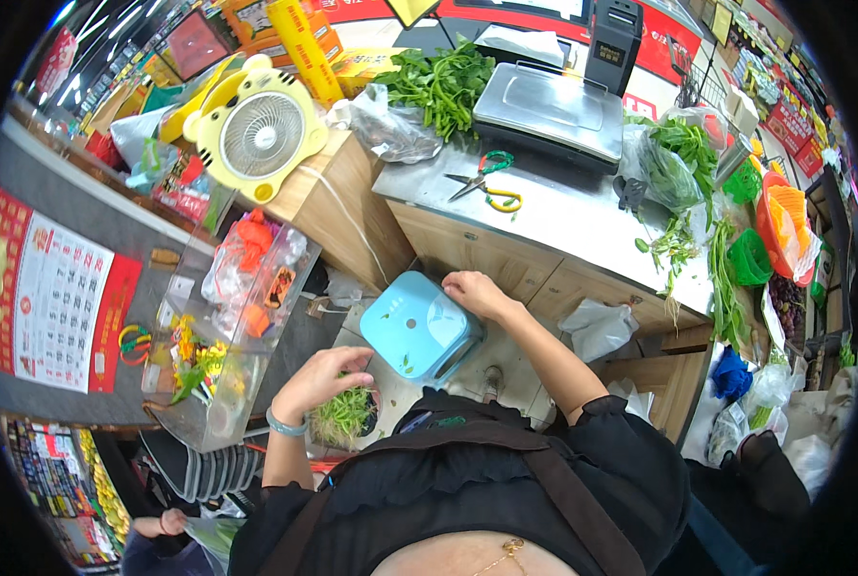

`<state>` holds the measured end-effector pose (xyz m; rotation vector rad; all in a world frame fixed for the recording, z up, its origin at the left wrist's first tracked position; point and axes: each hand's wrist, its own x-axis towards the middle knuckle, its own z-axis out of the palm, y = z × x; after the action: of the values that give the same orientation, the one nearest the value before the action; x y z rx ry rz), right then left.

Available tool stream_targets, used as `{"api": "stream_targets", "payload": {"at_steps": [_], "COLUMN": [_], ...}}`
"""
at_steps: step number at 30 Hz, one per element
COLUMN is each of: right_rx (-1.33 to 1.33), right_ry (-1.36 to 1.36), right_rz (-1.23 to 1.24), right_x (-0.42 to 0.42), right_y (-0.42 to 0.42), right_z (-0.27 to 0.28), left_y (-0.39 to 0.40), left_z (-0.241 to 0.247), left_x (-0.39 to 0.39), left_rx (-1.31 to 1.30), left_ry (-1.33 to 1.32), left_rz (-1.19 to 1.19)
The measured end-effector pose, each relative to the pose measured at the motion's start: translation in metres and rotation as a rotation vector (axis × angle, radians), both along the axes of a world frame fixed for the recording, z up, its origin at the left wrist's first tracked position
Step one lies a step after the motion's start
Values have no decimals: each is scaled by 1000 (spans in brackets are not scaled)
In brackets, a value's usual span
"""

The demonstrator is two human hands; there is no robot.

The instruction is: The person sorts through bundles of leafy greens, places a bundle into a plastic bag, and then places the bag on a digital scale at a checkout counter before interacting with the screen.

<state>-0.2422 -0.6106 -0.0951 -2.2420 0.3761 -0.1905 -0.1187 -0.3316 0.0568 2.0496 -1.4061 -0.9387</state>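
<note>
A light-blue plastic stool point(382, 335) with a small hole in its top stands on the floor before me, a few bits of green leaf lying on it. My right hand point(478, 294) is at the stool's far right edge with its fingers curled; whether it grips the rim is not clear. To the left of the stool, my left hand point(328, 381) hangs with thumb and fingers apart and nothing between them. Just below it is a bunch of leafy greens with roots point(342, 421), partly hidden by the hand.
Ahead, a steel-topped counter point(429, 176) carries scissors point(485, 183), a weighing scale point(551, 108) and leafy greens point(443, 83). A yellow fan point(259, 137) stands on a wooden cabinet. At left is a clear acrylic box point(256, 367). Another person's hand point(173, 521) shows lower left.
</note>
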Motion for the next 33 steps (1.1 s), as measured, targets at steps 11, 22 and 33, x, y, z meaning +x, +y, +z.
{"api": "stream_targets", "payload": {"at_steps": [11,22,33], "right_rx": [44,85,394], "right_ry": [-153,313,-40], "right_rz": [-200,-283,-211], "right_x": [51,305,365], "right_y": [-182,-390,-477], "right_z": [58,66,-53], "left_y": [-225,-501,-591], "left_z": [-25,-56,-147], "left_x": [148,299,353], "left_rx": [-117,-97,154], "left_ry": [-2,311,229], "left_rz": [-216,604,672]}}
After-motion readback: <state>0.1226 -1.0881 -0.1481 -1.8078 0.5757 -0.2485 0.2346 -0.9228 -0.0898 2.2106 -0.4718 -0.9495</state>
